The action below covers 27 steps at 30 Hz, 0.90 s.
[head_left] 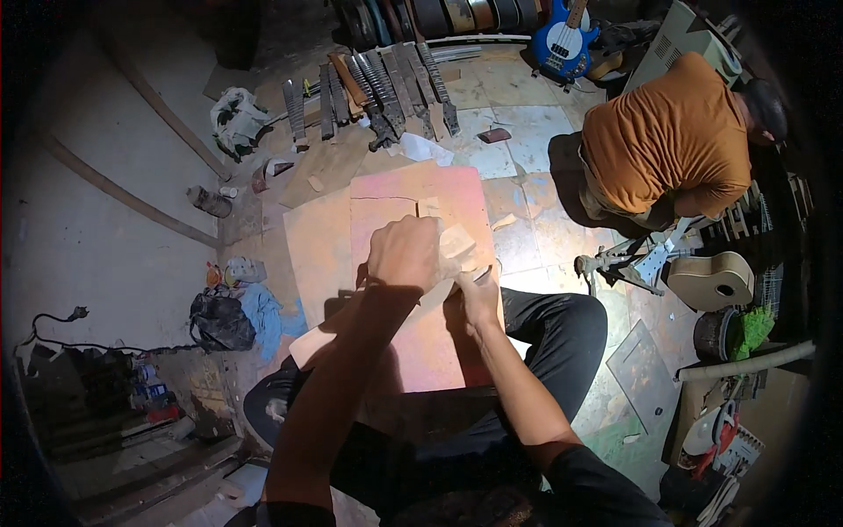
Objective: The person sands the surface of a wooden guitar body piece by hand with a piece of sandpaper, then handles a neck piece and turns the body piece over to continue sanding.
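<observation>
A long pale wooden piece [309, 350] slants across my lap, running beneath my left forearm towards my right hand. My right hand [480, 297] is closed around its far right end, thumb on top, by a small dark edge. Above that end, my left hand [404, 252] makes a fist; what it grips is hidden by the knuckles. Touching the left fist on its right is a pale, angular piece [457, 240], too blurred to name. Under both hands lies a pinkish-orange board [461, 186] with a crack near its far side.
Several dark guitar necks [386, 88] lie at the far side. A blue electric bass [563, 42] stands beyond. To the right, a person in an orange shirt [667, 136] crouches beside an acoustic guitar body [711, 279]. A black bag [219, 321] sits by the left wall.
</observation>
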Tool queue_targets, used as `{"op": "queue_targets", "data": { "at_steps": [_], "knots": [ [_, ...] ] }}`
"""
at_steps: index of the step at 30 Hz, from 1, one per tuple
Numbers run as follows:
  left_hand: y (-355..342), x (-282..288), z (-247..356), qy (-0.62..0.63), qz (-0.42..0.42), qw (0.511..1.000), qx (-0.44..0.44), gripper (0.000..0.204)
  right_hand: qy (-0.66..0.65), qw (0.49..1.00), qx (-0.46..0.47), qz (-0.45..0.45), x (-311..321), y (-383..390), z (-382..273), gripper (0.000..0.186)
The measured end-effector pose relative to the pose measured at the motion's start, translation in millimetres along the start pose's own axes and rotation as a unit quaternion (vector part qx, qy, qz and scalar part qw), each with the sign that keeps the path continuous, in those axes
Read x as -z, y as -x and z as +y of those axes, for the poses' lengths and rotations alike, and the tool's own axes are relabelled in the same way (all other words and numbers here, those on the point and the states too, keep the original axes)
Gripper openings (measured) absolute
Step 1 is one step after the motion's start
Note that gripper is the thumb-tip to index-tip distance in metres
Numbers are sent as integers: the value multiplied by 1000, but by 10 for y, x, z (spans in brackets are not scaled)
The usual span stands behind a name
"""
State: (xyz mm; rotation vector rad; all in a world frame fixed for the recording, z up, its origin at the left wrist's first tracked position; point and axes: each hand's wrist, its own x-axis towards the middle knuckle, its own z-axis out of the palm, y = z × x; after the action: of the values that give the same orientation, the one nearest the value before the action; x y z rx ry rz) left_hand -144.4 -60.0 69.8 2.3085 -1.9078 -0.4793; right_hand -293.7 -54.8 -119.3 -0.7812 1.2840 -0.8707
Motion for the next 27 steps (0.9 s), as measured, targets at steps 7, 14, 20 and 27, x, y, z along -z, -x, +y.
{"op": "queue_targets", "data": {
  "at_steps": [7, 14, 20, 27],
  "knots": [
    [0, 21, 52, -17, -1, 1000, 9, 47, -6, 1000, 13, 12, 44, -89, -69, 48],
    [34, 25, 33, 1, 22, 1000, -10, 39, 30, 999, -30, -6, 71, -45, -101, 46],
    [58, 7, 7, 13, 38, 999, -16, 42, 16, 999, -23, -20, 49, -61, -93, 31],
    [48, 55, -47, 15, 27, 1000, -6, 44, 199, 970, 124, 62, 193, 17, -223, 32]
  ]
}}
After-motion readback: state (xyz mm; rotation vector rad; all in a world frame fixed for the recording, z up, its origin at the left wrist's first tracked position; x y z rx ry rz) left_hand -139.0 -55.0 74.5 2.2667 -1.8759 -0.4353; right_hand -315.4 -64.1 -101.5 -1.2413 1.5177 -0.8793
